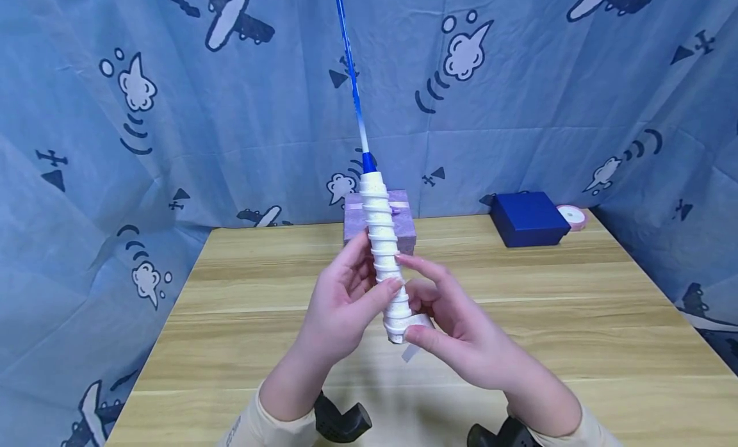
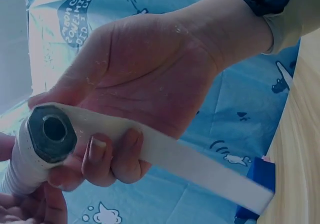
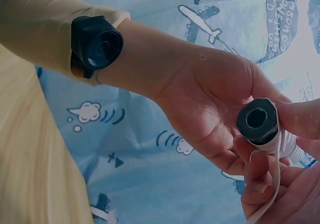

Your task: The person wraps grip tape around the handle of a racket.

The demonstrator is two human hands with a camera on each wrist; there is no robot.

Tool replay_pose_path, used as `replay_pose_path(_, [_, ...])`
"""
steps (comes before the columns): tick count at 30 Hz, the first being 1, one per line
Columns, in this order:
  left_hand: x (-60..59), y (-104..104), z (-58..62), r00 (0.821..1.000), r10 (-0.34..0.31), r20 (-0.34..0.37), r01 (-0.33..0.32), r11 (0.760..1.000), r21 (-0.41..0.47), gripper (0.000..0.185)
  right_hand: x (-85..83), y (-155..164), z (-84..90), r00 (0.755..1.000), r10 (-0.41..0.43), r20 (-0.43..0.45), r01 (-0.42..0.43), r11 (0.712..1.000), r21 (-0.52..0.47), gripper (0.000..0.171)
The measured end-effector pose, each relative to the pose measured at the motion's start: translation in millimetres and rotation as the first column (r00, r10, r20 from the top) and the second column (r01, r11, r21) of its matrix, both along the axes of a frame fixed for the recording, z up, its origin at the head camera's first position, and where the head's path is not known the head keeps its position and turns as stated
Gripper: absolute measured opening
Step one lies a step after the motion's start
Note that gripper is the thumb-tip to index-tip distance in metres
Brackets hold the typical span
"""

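The wooden table is lying open at nine and three o'clock of both hands. At twelve o'clock a lilac gift box is standing behind the racket handle. At one to two o'clock a navy box and what is probably a ribbon roll are crowding the far edge.

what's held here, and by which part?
Both hands, left hand and right hand, grip a blue-shafted racket's white tape-wrapped handle near its butt end; the right pinches the loose tape end.
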State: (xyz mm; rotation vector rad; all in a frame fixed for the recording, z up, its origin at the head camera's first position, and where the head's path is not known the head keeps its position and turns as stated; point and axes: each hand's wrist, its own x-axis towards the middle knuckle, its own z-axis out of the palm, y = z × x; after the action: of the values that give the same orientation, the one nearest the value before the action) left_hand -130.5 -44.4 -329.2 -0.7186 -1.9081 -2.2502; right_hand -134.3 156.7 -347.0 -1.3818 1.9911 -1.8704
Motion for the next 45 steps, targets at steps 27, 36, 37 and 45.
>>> replay_pose_path(27, [-4.3, -3, -1.0, 0.999, 0.022, -0.023, -0.022, 1.000, 0.005, 0.072, 1.0, -2, 3.7, 0.994, -0.107, 0.036, 0.108, 0.994, -0.024, 0.090])
replay_pose_path(36, [-0.9, 1, 2.8, 0.988, 0.155, -0.011, -0.156, 0.981, -0.116, 0.076, 2.4, -7, 2.4, 0.974, -0.226, -0.008, 0.226, 0.972, 0.070, 0.089])
replay_pose_path(37, [-0.8, 1, 2.7, 0.987, 0.160, -0.009, -0.160, 0.980, -0.116, 0.074, 2.1, -7, 2.2, 0.972, -0.234, -0.014, 0.234, 0.970, 0.073, 0.089])
replay_pose_path(45, [-2.8, -1, 0.4, 0.996, 0.086, -0.007, -0.086, 0.995, -0.054, 0.065, 0.8, 1, 4.3, 0.971, -0.235, -0.043, 0.239, 0.965, 0.111, 0.090])
